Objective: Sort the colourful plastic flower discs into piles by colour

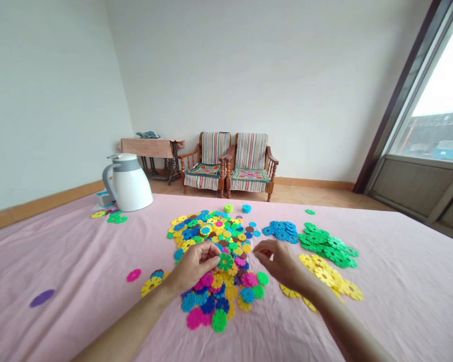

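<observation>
My left hand (198, 266) pinches a green notched plastic disc (225, 262) between thumb and fingers, above the front part of a mixed heap. That heap (202, 226) is made of many snowflake-like discs in yellow, blue, green, pink, brown and purple. To its right, my right hand (279, 259) hovers with thumb and fingers curled together; whether anything is between its fingertips cannot be made out. Beside and beyond the right hand lie sorted piles: blue discs (281, 231), green discs (328, 245) and yellow discs (326, 274), partly covered by my right forearm.
A white and grey jug (130, 183) stands at the back left of the pink cloth (98, 241). Two small stacks, lime (228, 208) and blue (246, 208), sit behind the heap. Loose purple (42, 298) and pink (134, 275) discs lie left. Two chairs (251, 163) stand beyond.
</observation>
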`<state>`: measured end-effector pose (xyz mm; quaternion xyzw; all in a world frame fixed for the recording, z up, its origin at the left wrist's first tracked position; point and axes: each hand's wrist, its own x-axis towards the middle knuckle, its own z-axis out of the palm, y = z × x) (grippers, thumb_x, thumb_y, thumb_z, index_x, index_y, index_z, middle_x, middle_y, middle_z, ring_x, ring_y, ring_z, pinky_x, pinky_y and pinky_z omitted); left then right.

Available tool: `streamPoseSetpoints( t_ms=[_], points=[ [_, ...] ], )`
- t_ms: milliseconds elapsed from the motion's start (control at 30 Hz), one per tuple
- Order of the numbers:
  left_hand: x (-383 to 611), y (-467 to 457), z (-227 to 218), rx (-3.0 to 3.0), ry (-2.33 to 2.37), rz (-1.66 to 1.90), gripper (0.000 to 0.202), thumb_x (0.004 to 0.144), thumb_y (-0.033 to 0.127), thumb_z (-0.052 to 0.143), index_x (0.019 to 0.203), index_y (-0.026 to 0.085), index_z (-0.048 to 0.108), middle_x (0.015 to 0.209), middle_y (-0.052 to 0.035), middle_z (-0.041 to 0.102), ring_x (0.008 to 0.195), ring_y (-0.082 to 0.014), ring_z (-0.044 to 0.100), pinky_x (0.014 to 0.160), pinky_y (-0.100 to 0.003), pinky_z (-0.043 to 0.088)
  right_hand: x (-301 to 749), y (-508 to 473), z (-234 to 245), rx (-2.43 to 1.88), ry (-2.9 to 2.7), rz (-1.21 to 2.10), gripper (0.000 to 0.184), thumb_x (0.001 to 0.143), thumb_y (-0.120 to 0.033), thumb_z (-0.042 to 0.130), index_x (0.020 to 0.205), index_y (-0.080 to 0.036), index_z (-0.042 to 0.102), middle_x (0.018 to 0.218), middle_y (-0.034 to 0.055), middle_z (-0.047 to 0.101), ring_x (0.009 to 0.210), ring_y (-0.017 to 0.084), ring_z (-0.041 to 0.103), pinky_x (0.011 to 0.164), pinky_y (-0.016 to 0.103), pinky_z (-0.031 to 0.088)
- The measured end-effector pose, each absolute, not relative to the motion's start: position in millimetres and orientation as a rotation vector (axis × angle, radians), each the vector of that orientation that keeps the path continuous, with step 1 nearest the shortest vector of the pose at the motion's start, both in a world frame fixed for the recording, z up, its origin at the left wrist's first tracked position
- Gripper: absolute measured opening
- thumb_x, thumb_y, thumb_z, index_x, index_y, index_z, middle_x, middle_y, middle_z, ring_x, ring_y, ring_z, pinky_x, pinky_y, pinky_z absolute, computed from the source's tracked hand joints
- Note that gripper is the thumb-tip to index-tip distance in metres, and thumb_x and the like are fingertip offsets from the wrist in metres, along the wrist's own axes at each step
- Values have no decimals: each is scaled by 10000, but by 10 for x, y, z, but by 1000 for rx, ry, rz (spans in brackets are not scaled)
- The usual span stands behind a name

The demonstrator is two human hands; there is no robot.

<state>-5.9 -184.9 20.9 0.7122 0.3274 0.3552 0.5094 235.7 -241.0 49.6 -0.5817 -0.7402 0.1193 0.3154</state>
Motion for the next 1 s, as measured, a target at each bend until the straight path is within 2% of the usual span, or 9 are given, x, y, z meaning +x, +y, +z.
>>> streamPoseSetpoints(
  t_ms=[100, 200, 300, 433, 567, 633, 733, 900, 1000],
  points=[
    [-25, -1908, 250, 1705, 783, 828, 217, 766, 338, 645, 787, 144, 551, 687, 11, 589, 624, -115, 585, 617, -233, 479, 1978, -2471, 412, -1370, -1939, 581, 195, 815, -277, 477, 812, -186, 650, 619, -14, 634, 543, 92, 522, 514, 186, 340],
    [-5, -1951, 281, 1706, 767, 805, 220, 764, 340, 653, 789, 139, 569, 681, 4, 601, 622, -116, 590, 618, -232, 486, 1814, -2482, 317, -1389, -1908, 587, 185, 795, -245, 483, 654, -172, 576, 520, -47, 523, 479, 68, 408, 464, 183, 267],
    [-15, -1946, 275, 1719, 797, 841, 234, 781, 356, 634, 849, 139, 578, 726, -13, 624, 641, -128, 611, 625, -245, 500, 1955, -2389, 281, -1497, -1917, 477, 259, 783, -244, 481, 534, -172, 491, 477, -54, 444, 462, 65, 352, 451, 198, 217],
    [-55, -1877, 224, 1739, 841, 904, 256, 806, 386, 593, 874, 139, 571, 750, -29, 648, 610, -131, 624, 601, -252, 504, 2552, -2218, 339, -1923, -1691, 92, 274, 768, -280, 488, 514, -181, 521, 492, -17, 494, 501, 96, 434, 485, 217, 245],
    [-61, -1843, 194, 1741, 855, 929, 263, 805, 399, 583, 827, 137, 572, 696, -19, 640, 562, -124, 612, 564, -244, 496, 3249, -2189, 368, -2231, -1321, -64, 341, 807, -389, 423, 644, -191, 648, 634, 85, 634, 546, 168, 529, 476, 250, 271],
    [-51, -1847, 193, 1757, 866, 942, 266, 801, 403, 582, 810, 138, 573, 681, -16, 635, 557, -125, 609, 561, -245, 494, 3472, -2211, 347, -2322, -1119, -144, 402, 823, -444, 388, 836, -188, 697, 751, 138, 680, 587, 209, 565, 472, 269, 278],
    [-48, -1844, 192, 1760, 896, 961, 279, 795, 418, 579, 801, 139, 572, 678, -18, 635, 556, -130, 610, 566, -253, 495, 3539, -2222, 311, -2297, -997, -240, 462, 841, -455, 372, 1068, -165, 651, 821, 153, 696, 626, 234, 587, 491, 282, 289],
    [-164, -1794, 298, 1781, 953, 984, 279, 799, 412, 552, 867, 142, 572, 754, -44, 653, 605, -142, 612, 572, -258, 490, 3104, -2173, 297, -2006, -1345, -222, 345, 856, -371, 383, 836, -180, 670, 699, 84, 672, 574, 169, 553, 542, 256, 306],
    [-406, -1825, 488, 1960, 1052, 856, 253, 782, 374, 553, 914, 163, 602, 884, -57, 662, 756, -172, 618, 624, -257, 489, 2808, -2165, 263, -1812, -1572, -179, 318, 860, -350, 385, 759, -185, 638, 616, 42, 626, 529, 140, 517, 546, 237, 301]
  ],
)
